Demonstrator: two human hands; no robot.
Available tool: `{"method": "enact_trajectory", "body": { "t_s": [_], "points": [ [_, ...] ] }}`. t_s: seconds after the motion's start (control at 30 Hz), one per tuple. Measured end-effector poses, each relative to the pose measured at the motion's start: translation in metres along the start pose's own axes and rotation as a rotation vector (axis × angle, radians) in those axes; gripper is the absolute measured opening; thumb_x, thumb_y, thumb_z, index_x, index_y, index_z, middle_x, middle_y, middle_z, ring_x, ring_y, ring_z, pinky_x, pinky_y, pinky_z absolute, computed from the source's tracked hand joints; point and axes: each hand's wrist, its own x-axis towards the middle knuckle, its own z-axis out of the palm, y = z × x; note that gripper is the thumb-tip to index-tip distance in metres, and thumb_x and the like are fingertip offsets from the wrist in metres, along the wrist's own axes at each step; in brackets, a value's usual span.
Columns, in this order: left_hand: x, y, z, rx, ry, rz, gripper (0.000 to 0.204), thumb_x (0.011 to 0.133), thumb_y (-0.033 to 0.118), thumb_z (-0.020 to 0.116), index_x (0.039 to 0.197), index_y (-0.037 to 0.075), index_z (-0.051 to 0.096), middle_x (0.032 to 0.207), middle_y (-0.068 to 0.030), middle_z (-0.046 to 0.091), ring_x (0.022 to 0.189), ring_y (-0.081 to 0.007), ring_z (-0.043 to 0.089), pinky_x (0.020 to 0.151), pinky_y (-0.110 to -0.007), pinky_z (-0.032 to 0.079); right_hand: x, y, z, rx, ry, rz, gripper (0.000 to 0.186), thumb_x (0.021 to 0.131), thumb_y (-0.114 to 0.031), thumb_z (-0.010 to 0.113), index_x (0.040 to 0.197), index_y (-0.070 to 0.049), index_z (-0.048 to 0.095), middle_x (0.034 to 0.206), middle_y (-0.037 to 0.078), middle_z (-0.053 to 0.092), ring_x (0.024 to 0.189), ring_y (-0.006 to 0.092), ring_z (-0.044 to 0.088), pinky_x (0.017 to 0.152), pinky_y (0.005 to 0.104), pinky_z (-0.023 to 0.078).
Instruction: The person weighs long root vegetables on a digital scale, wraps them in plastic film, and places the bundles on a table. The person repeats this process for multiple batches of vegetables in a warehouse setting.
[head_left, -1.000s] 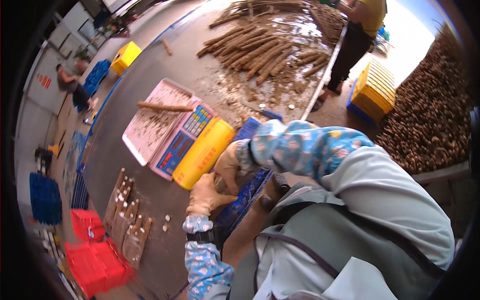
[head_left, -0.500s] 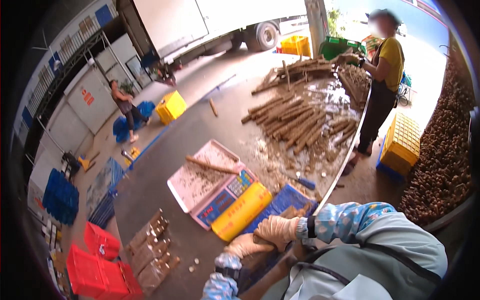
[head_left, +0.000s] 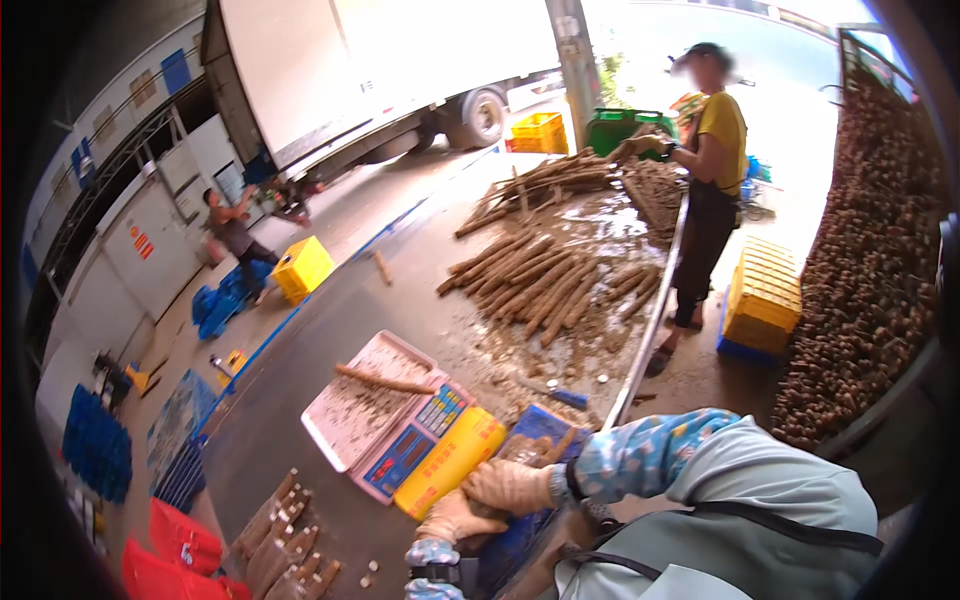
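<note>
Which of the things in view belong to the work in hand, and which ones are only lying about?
Probably in the work:
left hand and right hand, close together; what they hold is hidden
yellow roll
blue tray with brown pieces
pink scale

Seemingly only lying about:
red containers
yellow crate on the floor

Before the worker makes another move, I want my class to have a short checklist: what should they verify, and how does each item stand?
1. Both hands visible: ok. The left hand and right hand are close together.
2. Contents of each grip known: cannot tell. The hands hide what is beneath them.
3. Scale pan bare: not ok. A brown root lies on it, among dirt.
4. Blue-handled tool apart from the hands: ok. It lies on the table, beyond them.
5. Yellow cylinder untouched by the hands: cannot tell. They overlap its near end in this view.
6. Co-worker in the yellow top away from the hands: ok.
</note>
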Motion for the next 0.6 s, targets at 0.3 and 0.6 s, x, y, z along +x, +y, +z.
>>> {"method": "enact_trajectory", "body": {
  "t_s": [0.3,0.6],
  "points": [
    [-0.038,0.095,-0.016,0.056,-0.202,-0.235,0.098,0.052,0.062,0.094,0.129,0.007,0.066,0.124,-0.0177,0.069,0.118,-0.0326,0.067,0.101,-0.043,0.053,-0.021,-0.005,-0.045,0.2,-0.48,0.079,0.065,0.041,-0.029,0.093,0.099,-0.006,0.074,0.103,0.012,0.075,0.094,0.0307,0.075,0.082,0.0399,0.06],
    [-0.002,0.049,-0.023,-0.24,-0.292,-0.102,0.06,0.06,0.04,0.093,0.11,0.012,0.076,0.106,-0.0091,0.076,0.097,-0.0237,0.071,0.088,-0.038,0.057,0.0,0.018,-0.03,0.104,-0.453,0.122,0.055,0.057,-0.029,0.086,0.105,-0.005,0.072,0.078,0.012,0.068,0.074,0.0294,0.068,0.065,0.0411,0.055]
  ]
}}
